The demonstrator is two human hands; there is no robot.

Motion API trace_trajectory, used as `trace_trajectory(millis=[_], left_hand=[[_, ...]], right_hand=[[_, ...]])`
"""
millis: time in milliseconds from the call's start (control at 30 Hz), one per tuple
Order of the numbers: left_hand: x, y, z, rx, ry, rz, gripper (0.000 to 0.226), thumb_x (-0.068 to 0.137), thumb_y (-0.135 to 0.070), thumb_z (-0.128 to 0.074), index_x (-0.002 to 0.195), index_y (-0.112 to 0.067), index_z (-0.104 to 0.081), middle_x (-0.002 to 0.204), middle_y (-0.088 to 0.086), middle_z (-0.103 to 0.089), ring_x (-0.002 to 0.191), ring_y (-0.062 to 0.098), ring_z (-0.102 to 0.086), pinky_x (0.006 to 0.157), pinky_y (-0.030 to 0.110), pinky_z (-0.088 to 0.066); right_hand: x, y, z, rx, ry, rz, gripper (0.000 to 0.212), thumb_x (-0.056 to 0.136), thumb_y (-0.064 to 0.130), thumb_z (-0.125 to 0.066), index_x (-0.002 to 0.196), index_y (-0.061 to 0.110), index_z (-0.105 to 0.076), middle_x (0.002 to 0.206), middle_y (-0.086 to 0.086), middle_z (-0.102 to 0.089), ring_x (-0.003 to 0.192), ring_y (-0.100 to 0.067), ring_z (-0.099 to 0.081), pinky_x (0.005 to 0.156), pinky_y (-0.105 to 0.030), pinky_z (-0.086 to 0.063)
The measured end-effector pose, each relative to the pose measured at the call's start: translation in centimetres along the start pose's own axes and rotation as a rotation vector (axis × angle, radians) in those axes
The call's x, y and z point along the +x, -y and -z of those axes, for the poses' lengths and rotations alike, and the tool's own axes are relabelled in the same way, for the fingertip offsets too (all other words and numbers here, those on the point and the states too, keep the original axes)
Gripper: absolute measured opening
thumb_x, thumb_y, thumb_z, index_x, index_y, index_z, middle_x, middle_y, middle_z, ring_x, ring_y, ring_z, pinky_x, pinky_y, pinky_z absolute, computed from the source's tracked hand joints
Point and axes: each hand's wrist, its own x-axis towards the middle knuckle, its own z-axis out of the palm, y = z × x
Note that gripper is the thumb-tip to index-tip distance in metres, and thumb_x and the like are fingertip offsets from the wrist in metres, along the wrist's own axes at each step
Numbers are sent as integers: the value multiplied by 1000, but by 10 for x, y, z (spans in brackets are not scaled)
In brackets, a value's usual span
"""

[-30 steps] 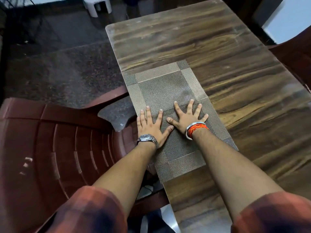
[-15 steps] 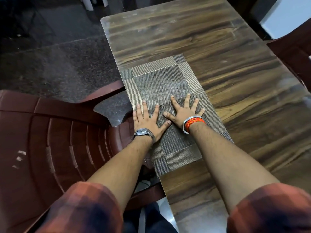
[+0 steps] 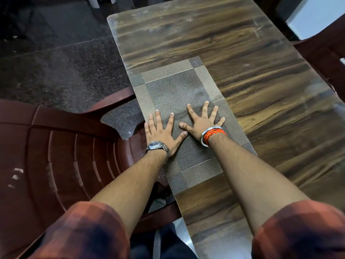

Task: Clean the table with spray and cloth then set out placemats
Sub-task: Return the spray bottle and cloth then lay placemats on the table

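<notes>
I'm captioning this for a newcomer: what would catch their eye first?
The left hand and right hand lie spread flat, side by side, on a grey woven placemat at the edge of the wood-grain table. A maroon plastic chair sits just beside that edge, under the left arm.

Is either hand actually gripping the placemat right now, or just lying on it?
Neither grips it. The left hand and right hand press flat, fingers spread, on the placemat's middle.

A dark maroon moulded plastic chair with a ribbed seat (image 3: 56,156) stands at the left on a dark speckled stone floor (image 3: 56,71). A second maroon plastic chair (image 3: 324,53) shows partly at the right edge, and white furniture legs (image 3: 94,2) stand at the top left
</notes>
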Motion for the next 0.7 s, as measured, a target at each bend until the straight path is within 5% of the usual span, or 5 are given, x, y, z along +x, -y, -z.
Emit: trace_trajectory(millis=[300,467,700], left_hand=[[-2,-1,3,-3,4,-3,88,87,-84,-20,160,-42,6,168,14,21,154,37,18,122,53,10],[-5,-12,18,42,-35,-3,77,95,-72,-24,162,-38,-6,170,15,4,156,38,1,122,56,4],[-24,-54,32,57,-163,-328,69,101,-50,-31,163,-29,-7,172,5,-2,157,31,-5,125,48,-1]], right_hand=[[-1,-2,-7,-8,-58,-9,83,75,87,-28,143,57,8,157,-4,28,141,-42,24,104,-71,8],[-23,-19,-7,-13,-210,15,80,82,81,-23,147,48,9,159,2,22,143,-41,19,107,-71,4],[-86,-69,-1,117,-383,-159,75,90,71,-23,151,37,4,161,4,11,146,-36,13,114,-63,1]])
